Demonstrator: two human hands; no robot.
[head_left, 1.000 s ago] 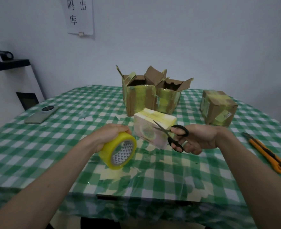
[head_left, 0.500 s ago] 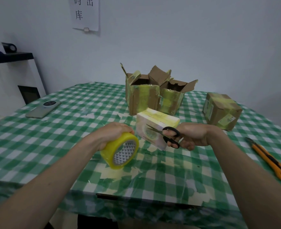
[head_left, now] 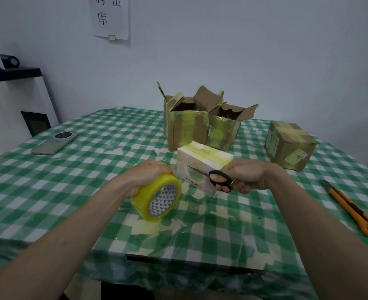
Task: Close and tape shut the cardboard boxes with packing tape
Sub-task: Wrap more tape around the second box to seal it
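Head: left hand [head_left: 145,177] atop tape roll [head_left: 157,198].

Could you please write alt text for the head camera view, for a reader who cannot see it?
A person's left hand grips a roll of yellow packing tape while the right hand holds black scissors over a green checked table. Behind them sit a small white box, two open cardboard boxes and a taped one.
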